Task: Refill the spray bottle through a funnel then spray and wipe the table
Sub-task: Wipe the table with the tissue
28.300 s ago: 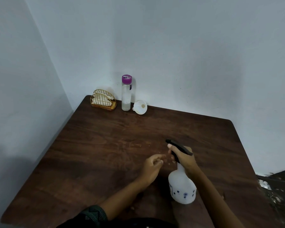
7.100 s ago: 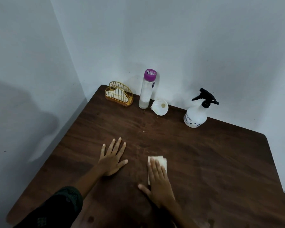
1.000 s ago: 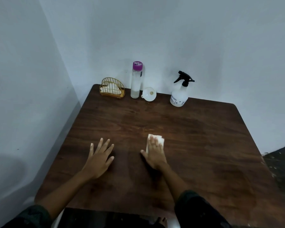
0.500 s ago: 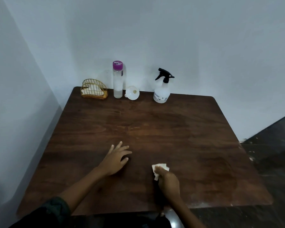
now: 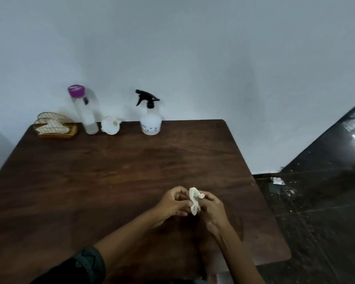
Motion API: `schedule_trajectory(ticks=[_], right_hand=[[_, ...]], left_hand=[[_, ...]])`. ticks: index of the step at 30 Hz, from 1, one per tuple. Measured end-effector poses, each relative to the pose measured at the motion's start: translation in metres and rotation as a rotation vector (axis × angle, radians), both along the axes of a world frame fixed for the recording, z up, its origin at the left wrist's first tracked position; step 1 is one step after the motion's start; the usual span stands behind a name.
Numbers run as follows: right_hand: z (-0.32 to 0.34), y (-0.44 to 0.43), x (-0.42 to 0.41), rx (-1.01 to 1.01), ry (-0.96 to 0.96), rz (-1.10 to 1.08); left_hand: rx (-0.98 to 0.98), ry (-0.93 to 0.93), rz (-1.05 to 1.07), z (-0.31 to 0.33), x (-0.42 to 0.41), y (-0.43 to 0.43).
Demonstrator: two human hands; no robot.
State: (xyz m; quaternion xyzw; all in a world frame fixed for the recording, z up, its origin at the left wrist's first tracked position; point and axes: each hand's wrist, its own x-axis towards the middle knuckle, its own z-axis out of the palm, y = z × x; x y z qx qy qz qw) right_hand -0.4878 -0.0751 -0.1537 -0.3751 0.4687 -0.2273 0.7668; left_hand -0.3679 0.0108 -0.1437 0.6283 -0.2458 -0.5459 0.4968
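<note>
Pale grey wall (image 5: 193, 58) backs a dark wooden desk (image 5: 111, 171), with black speckled floor (image 5: 316, 212) off at 3 o'clock. Seen from my head, my left grip (image 5: 172, 203) and right grip (image 5: 212, 208) meet above the desk at about 5 o'clock, both clamped with curled fingers on a crumpled white tissue (image 5: 194, 199) pinched between them and lifted clear of the wood. Along the far edge the spray bottle (image 5: 150, 123) stands upright at 12 o'clock with its black trigger head on. The white funnel (image 5: 110, 126) lies on its side just to its left, touching or nearly touching a tall clear bottle (image 5: 85, 113) with a purple cap. A gold wire holder (image 5: 54, 127) with tissues sits at 10 o'clock.
</note>
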Motion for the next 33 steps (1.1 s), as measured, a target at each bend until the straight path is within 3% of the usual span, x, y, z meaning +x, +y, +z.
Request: schedule_trajectory(ticks=[5, 8, 11, 14, 18, 22, 30, 33], right_hand=[[-0.005, -0.084, -0.045, -0.06, 0.07, -0.017], [-0.007, -0.12, -0.071, -0.066, 0.022, 0.024], [-0.014, -0.147, -0.1, -0.394, 0.073, 0.166], [-0.021, -0.177, -0.124, -0.639, 0.213, 0.288], [-0.028, -0.223, -0.15, -0.652, 0.352, 0.148], [-0.046, -0.289, -0.172, -0.73, 0.623, 0.017], [-0.122, -0.387, -0.163, -0.735, 0.858, 0.354], [-0.128, -0.395, -0.166, -0.646, 0.864, 0.285]], left_hand=[[-0.004, -0.099, 0.08, 0.005, -0.057, -0.097], [0.073, -0.06, 0.213, 0.001, -0.08, -0.143], [0.243, 0.038, 0.252, -0.005, -0.1, -0.183], [0.37, -0.041, 0.107, -0.01, -0.114, -0.213], [0.364, -0.123, -0.2, -0.006, -0.125, -0.241], [0.291, -0.217, -0.293, -0.008, -0.132, -0.27], [0.248, -0.284, -0.349, -0.006, -0.144, -0.325], [0.243, -0.317, -0.364, -0.006, -0.145, -0.335]])
